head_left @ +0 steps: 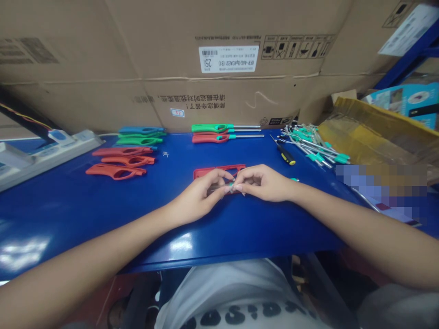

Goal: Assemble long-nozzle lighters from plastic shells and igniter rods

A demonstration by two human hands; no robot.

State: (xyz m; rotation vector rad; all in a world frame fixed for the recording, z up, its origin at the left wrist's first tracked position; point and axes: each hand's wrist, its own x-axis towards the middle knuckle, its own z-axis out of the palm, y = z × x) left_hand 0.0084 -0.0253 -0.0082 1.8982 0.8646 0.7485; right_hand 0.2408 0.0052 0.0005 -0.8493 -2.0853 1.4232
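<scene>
My left hand and my right hand meet at the middle of the blue table. Both pinch a thin metal rod with a teal piece between their fingertips. Just behind the fingers lies a red plastic handle shell, flat on the table and partly hidden by my left hand.
Orange shells and green and blue shells lie at the left. Assembled long lighters rest at the back. A screwdriver and a pile of metal rods with teal parts sit to the right. Cardboard boxes wall off the back.
</scene>
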